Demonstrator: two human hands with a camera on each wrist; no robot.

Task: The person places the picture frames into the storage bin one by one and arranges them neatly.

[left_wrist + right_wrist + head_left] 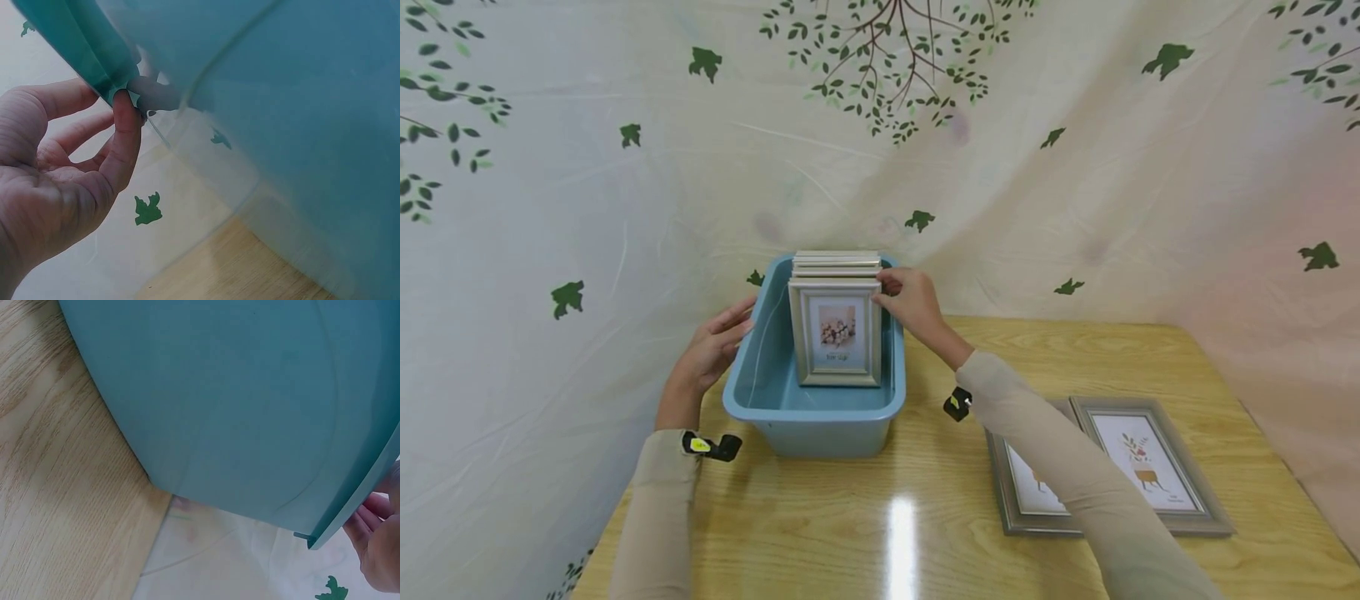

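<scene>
A blue plastic tub [814, 414] stands on the table with several silvery picture frames [837, 260] upright in a row inside. The front picture frame [872, 350] shows a small flower picture and leans back on the others. My right hand [916, 302] reaches over the tub's right rim and pinches that frame near its upper right corner. In the right wrist view the tub's side wall hides the frames, and part of the hand shows at the edge. On the other side, my left hand [69, 169] grips the tub's left rim, thumb and fingertips at the lip.
Two larger grey picture frames [1213, 521] with plant pictures lie on the wooden table [820, 517] at the right, partly under my right forearm. A pale leaf-printed curtain [1000, 208] hangs close behind the tub and along the table's sides.
</scene>
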